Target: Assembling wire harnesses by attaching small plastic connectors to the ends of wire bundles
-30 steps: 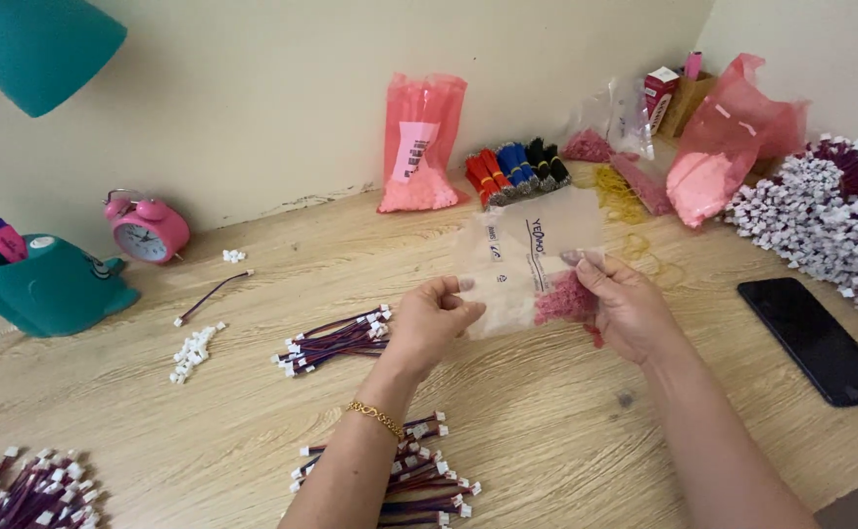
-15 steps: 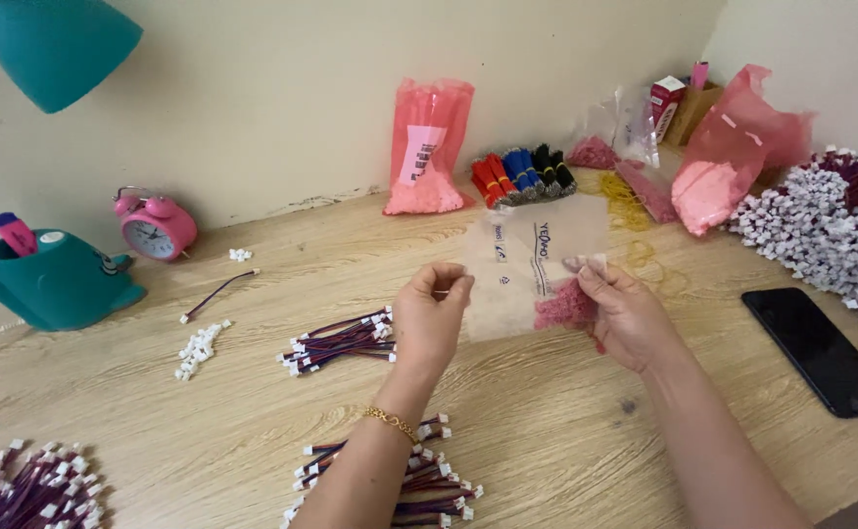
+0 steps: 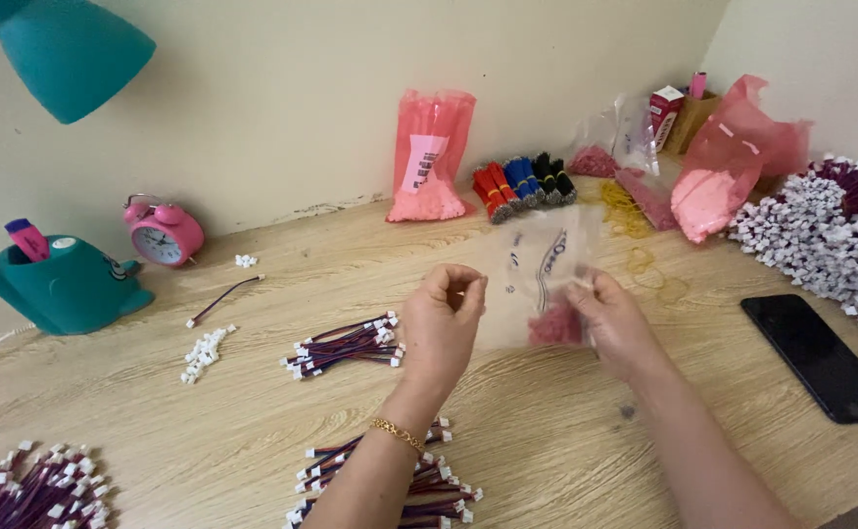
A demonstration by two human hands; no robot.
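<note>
Holding a small clear plastic bag (image 3: pixel 544 279) up over the surface (image 3: pixel 566 441), both hands pinch its sides: the left hand (image 3: pixel 446 323) has its fingers together on the left edge, the right hand (image 3: pixel 613 323) clamps the lower right corner. Pink pieces (image 3: pixel 556 323) already sit in the bag's bottom; its top looks unsealed. Wire bundles (image 3: pixel 346 345) lie loose just beside the left hand, and a black phone (image 3: pixel 821 358) lies well apart on the right.

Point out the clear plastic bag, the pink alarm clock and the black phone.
clear plastic bag (image 3: pixel 545 269), head view, on its printed middle between the hands.
pink alarm clock (image 3: pixel 163 235), head view, on its dial.
black phone (image 3: pixel 817 355), head view, on the middle of its dark screen.
</note>
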